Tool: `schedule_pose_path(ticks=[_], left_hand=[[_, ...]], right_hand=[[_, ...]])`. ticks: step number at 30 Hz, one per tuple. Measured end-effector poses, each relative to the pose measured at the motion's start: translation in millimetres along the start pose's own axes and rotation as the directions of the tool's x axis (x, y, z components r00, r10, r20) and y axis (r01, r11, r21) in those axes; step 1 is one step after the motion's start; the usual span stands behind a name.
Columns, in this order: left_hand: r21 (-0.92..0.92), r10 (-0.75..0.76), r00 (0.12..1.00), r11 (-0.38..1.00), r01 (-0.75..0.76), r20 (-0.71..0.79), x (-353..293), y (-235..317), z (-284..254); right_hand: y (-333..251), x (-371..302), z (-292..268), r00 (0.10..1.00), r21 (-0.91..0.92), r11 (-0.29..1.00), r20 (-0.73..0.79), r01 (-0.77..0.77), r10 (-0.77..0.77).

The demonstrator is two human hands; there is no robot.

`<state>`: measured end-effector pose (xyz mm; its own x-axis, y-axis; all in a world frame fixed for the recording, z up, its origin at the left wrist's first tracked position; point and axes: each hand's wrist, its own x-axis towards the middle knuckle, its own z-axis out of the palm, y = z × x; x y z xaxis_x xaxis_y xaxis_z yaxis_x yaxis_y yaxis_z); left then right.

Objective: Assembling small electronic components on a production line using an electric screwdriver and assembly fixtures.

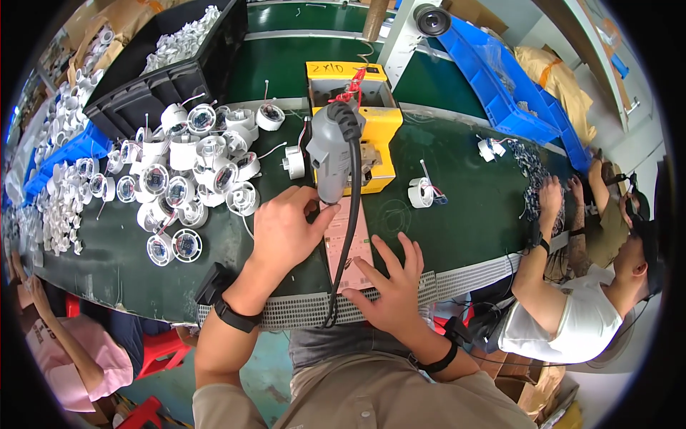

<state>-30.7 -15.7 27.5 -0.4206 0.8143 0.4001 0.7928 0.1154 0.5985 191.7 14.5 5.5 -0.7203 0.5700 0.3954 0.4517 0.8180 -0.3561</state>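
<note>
A grey electric screwdriver (329, 161) with a black cord hangs upright in front of a yellow box (382, 132). My left hand (284, 227) is closed, with thumb and forefinger at the screwdriver's lower end; its tip is hidden by the fingers. Beneath it lies a pink printed sheet (350, 247) on the green table. My right hand (397, 289) is open, fingers spread, above the table's front edge beside the sheet, holding nothing. To its upper right sits a white round housing (421, 193) with a wire. Another white housing (294, 162) stands left of the screwdriver.
A pile of white round housings (193, 168) covers the table's left. Behind it stands a black crate (153, 96) of white parts. Blue bins (504, 100) stand at back right. At right, people work beside a heap of small dark parts (530, 175); another person sits at left.
</note>
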Motion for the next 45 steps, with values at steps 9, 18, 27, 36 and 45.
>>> schedule_pose_path(ticks=[9, 18, 27, 36, 45], left_hand=[[-0.008, -0.027, 1.0, 1.0, 0.027, 0.011, -0.4, 0.7, -1.8], [-0.009, -0.012, 1.0, 1.0, 0.012, 0.006, -1.2, -1.3, -0.3], [-0.063, 0.014, 0.999, 0.998, -0.017, -0.042, 0.2, -0.3, 1.5], [-0.028, 0.017, 0.999, 0.999, -0.018, -0.031, -0.3, -3.3, 1.2], [-0.051, -0.003, 1.0, 0.999, 0.002, -0.024, -0.6, -5.0, 1.4]], right_hand=[[-0.3, -0.9, -2.8, 0.99, 0.066, 0.991, 0.074, 0.116, -0.121], [3.9, -6.8, 0.2, 0.998, -0.014, 0.998, 0.001, 0.065, -0.065], [5.3, -6.5, -2.3, 0.993, 0.075, 0.991, 0.008, 0.114, -0.115], [2.8, 13.2, -0.7, 0.997, 0.181, 0.98, -0.012, 0.082, -0.081], [-6.2, 32.1, 10.0, 0.988, 0.109, 0.986, 0.077, 0.128, -0.137]])
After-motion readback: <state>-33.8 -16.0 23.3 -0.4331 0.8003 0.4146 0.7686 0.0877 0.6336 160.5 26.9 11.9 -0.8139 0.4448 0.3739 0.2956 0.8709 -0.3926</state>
